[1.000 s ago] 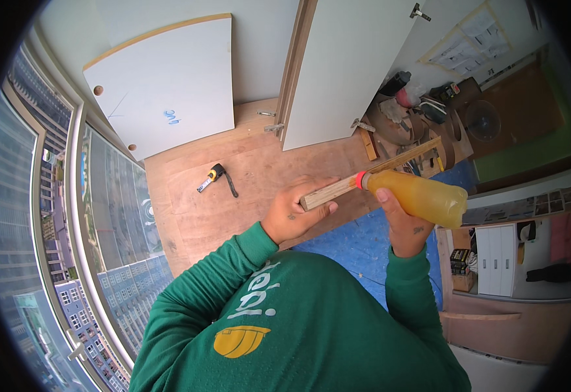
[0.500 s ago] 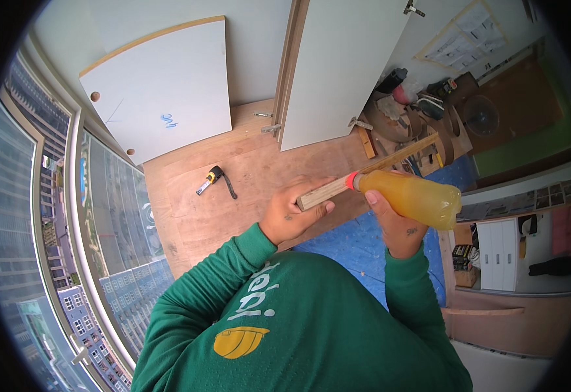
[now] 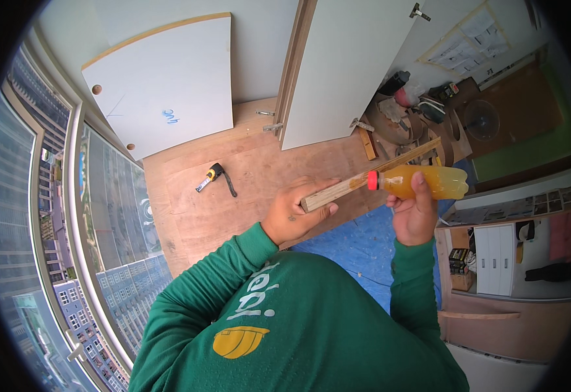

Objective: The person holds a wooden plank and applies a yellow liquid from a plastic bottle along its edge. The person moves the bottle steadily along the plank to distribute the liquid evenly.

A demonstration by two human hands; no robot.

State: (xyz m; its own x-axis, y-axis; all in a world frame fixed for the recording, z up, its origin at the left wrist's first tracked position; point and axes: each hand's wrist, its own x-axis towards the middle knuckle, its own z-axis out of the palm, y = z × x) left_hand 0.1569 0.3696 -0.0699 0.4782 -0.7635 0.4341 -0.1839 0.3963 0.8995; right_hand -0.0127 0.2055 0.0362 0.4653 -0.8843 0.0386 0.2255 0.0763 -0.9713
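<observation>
My left hand [image 3: 290, 214] grips the near end of a long, narrow wooden strip [image 3: 335, 191], which slants away to the far right. In my right hand [image 3: 413, 221] is a clear plastic bottle [image 3: 447, 183] of cloudy yellow liquid, lying nearly level with its red cap [image 3: 373, 180] toward the left. The cap end is close beside the strip; whether they touch I cannot tell. An amber, wet-looking patch shows on the strip's upper face near the cap.
A tape measure [image 3: 211, 178] lies on the plywood surface [image 3: 187, 215]. Behind it lean a white panel [image 3: 161, 85] and a tall white door [image 3: 337, 72] with hinges. Tools and scraps [image 3: 409, 111] crowd the far right. Blue sheeting [image 3: 351, 255] covers the floor; windows [image 3: 112, 215] line the left.
My right hand has shifted right and turned the bottle from a downward tilt to nearly level, its cap moving right along the strip. My left hand still holds the strip.
</observation>
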